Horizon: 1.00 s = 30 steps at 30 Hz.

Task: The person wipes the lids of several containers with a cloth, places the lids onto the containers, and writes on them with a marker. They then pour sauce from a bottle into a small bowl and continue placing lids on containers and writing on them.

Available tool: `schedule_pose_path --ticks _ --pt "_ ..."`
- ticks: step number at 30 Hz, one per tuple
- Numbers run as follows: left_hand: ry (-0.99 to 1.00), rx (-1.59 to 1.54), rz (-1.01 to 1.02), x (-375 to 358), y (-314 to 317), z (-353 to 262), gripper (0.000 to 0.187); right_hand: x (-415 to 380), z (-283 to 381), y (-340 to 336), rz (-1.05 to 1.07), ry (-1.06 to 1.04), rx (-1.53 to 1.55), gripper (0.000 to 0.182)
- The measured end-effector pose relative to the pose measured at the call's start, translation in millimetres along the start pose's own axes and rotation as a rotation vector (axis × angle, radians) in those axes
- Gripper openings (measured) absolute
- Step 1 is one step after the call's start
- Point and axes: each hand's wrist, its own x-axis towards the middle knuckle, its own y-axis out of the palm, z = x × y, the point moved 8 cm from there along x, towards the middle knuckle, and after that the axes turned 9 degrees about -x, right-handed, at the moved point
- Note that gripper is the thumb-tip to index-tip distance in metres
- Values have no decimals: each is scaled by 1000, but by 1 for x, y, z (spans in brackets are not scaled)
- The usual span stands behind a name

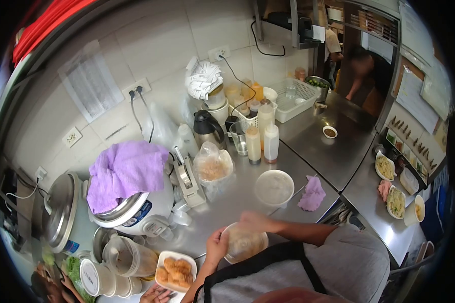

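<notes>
A round container [245, 245] with a clear, cloudy top is at the counter's front edge, close to my body. My left hand [217, 245] has its fingers closed on the container's left rim. Over its upper right edge lies my right hand [258, 222], smeared by motion, so its fingers cannot be made out. Behind the container stands a white round tub [274, 188] with a whitish, translucent top. A purple cloth [313, 194] lies to the right of that tub.
Another person's hand [156, 294] is beside a white tray [193, 262] of fried pieces. A cooker [151, 214] under a purple towel [124, 171], a tape dispenser [189, 184] and sauce bottles [271, 144] stand behind. Filled bowls [396, 203] sit right.
</notes>
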Motion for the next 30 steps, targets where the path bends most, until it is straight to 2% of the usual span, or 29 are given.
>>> schedule_pose_path --ticks 2,5,8,11,13,14,17,20,25,28,30 --pt "-51 0 9 3 0 3 19 1 3 -3 21 8 8 21" --pt "29 66 -38 4 -2 3 18 -5 2 -3 22 39 7 21" --pt "10 -89 -195 -1 -5 1 16 -8 -4 -2 -29 8 45 19" --pt "167 326 -232 -2 -11 -17 16 -16 1 -4 -51 -13 44 17" --pt "153 334 -227 1 -11 -19 17 -11 18 -12 39 40 43 15" --pt "224 335 -239 2 -11 -21 16 -9 15 -10 42 32 48 14" --pt "49 139 -193 0 -13 -6 15 -4 -1 1 53 92 65 11" --pt "-43 -45 -152 3 -11 10 15 2 0 3 90 71 49 10" --pt "-112 -160 -158 1 -12 15 14 9 11 3 201 93 21 11" --pt "-103 -162 -152 2 -10 16 13 13 19 0 104 -41 69 11" --pt "-99 -153 -149 3 -9 13 14 15 26 -2 123 -57 27 11"
